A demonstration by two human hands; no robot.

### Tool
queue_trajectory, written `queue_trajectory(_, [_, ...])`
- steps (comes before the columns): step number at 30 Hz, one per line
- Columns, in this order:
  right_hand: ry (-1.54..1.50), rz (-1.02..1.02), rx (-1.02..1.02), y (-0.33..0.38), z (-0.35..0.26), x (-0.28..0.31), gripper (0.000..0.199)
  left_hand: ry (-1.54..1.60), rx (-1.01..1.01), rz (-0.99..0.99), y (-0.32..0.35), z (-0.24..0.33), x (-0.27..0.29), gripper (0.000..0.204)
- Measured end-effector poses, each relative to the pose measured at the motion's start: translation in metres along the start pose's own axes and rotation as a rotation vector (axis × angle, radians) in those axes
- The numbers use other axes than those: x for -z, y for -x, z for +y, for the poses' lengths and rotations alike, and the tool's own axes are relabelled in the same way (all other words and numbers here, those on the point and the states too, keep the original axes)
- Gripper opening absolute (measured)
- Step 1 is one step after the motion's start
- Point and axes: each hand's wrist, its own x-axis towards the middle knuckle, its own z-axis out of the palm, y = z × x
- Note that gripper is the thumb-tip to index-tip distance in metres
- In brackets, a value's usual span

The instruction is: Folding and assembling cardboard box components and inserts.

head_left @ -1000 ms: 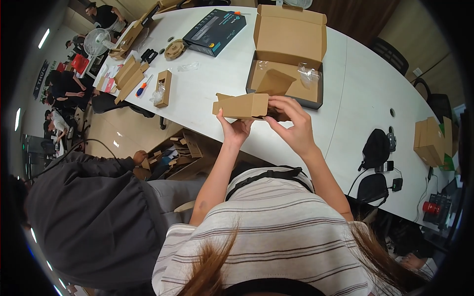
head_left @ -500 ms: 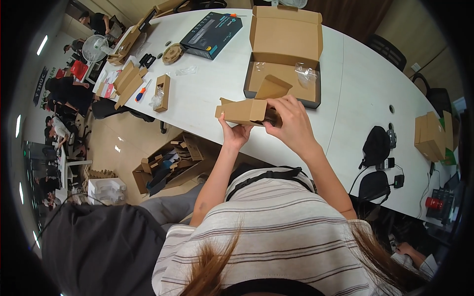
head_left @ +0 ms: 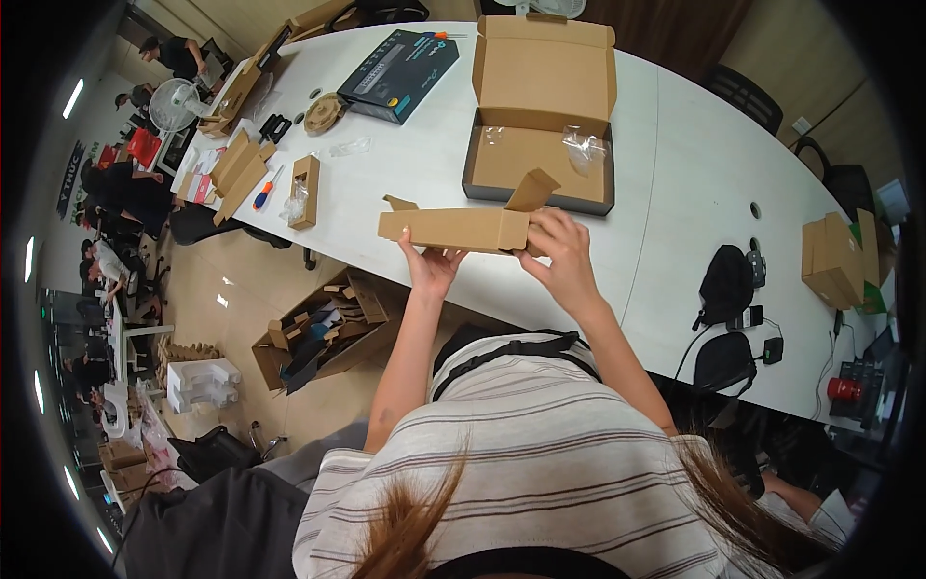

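A long, narrow brown cardboard box [head_left: 453, 230] is held level above the table's near edge, with flaps raised at both ends. My left hand [head_left: 434, 270] grips it from below near its left end, thumb against the near side. The fingers of my right hand [head_left: 559, 253] are bent around the box's right end, by the raised flap [head_left: 531, 190]. Whatever lies under those fingers is hidden. Just behind stands a larger open box [head_left: 538, 169], black outside and brown inside, with its lid up and clear plastic bags [head_left: 584, 150] in it.
On the white table [head_left: 637, 222] lie a dark printed box [head_left: 400, 77], a small brown box [head_left: 305, 193], a screwdriver [head_left: 262, 196] and a tape roll [head_left: 323, 114]. Black pouches [head_left: 725, 282] and cables lie right. A carton of scraps [head_left: 328, 328] stands on the floor. Other people are far left.
The narrow box has shifted left and turned, so more of its long side shows. My right hand has followed its right end. A dark piece glimpsed at that end is now out of sight.
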Motion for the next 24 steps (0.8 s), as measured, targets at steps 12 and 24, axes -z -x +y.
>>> queue_trajectory(12, [-0.011,-0.028,0.076,0.028,0.017,-0.025,0.035,-0.541,-0.365,0.105,0.038,0.045,-0.055,0.064])
queue_trajectory(24, [-0.591,-0.001,-0.262,0.036,0.015,-0.056,0.019,-0.389,-0.523,0.241,0.049,0.014,-0.086,0.062])
